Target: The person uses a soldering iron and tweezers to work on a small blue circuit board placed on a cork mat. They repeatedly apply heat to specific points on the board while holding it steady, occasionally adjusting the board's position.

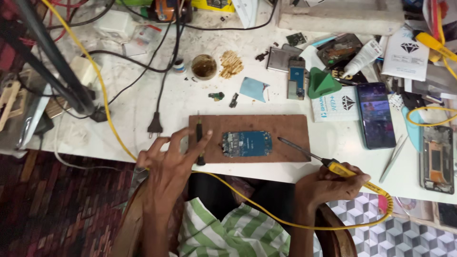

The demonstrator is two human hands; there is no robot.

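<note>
Phone board (pixel 247 143) sat bare on our wooden board (pixel 295 127); right hand (pixel 328 186) gripped the soldering iron (pixel 314 158), tip short of it, left hand (pixel 166 164) fingers pinched what looked like a screwdriver (pixel 200 140).

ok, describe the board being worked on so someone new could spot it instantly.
Find the brown wooden slab at the near edge of the white table. The circuit board lies flat at its centre, between the left hand and the soldering iron in the right hand. It is blue and oblong; the other phone parts lie off the slab.
</note>
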